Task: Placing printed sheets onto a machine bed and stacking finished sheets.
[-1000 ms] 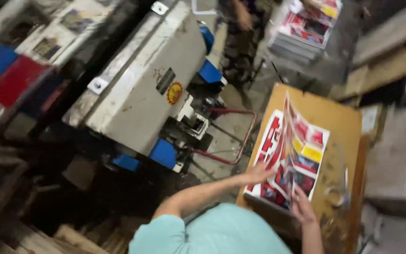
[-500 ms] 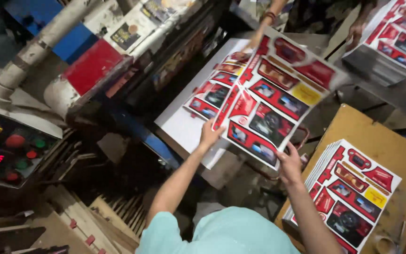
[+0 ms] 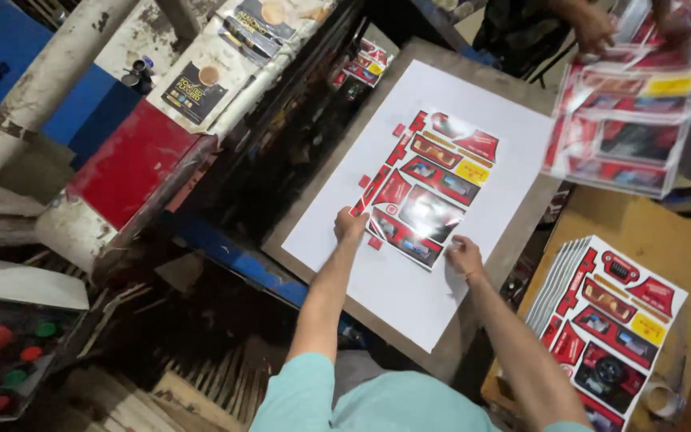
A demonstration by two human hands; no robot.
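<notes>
Printed sheet [image 3: 429, 188], red die-cut carton layout with dark panels and one yellow patch, flat at frame centre on white board [image 3: 337, 216], long axis running lower left to upper right. Stack of matching red sheets [image 3: 613, 320] at lower right on brown wooden table [image 3: 601, 212], fanned at its left edge. Blurred bundle of same sheets [image 3: 621, 128] at upper right, gripped by another person's hand [image 3: 593, 28]. Dark and cream printed sheets [image 3: 217, 68] draped over machine at upper left. White board resting on grey platen [image 3: 513, 240] of a worn press; red panel [image 3: 129, 164] and blue panel [image 3: 65, 112] at left, pale scuffed pipe [image 3: 33, 100] crossing upper left corner. Control box with red and green buttons [image 3: 5, 352] at lower left. Cluttered workshop, dim floor below. Left hand [image 3: 349, 226] fingers curled down, tips pressing sheet's lower left edge. Right hand [image 3: 464, 256] loosely closed, fingertips on sheet's lower right corner. Both hands touching, flattening, not lifting. Teal sleeves at bottom centre.
</notes>
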